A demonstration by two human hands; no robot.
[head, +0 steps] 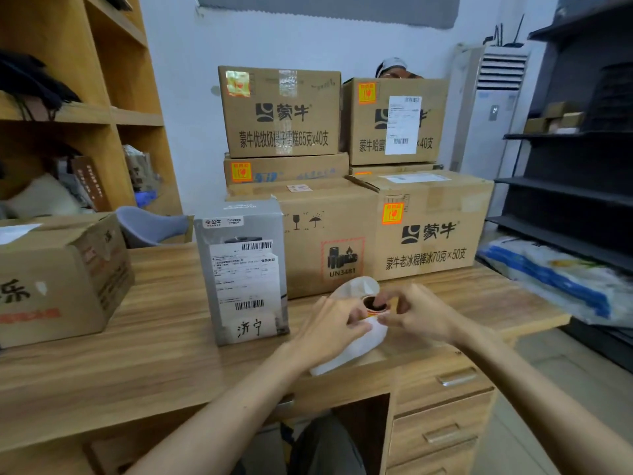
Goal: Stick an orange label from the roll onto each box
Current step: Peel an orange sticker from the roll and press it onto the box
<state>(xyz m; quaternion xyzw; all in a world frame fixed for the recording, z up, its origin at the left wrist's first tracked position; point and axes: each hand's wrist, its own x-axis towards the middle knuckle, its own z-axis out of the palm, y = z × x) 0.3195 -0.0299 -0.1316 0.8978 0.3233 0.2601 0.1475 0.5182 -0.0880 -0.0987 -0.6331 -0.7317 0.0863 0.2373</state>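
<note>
Just above the desk (154, 337), both hands are closed on the label roll (375, 305). The left hand (337, 325) grips it by its white backing strip (346, 358) and the right hand (419, 315) pinches its edge. Behind them, the grey parcel (243, 269) and the UN3481 carton (325, 231) look unlabelled. Four stacked cartons (431, 234) beyond already wear orange stickers (393, 213).

UN3481 battery sign's on the middle carton (325, 214), 蒙牛 on the right carton (442, 204), 公牛 plus handwritten 济宁 on the grey box (239, 269).
</note>
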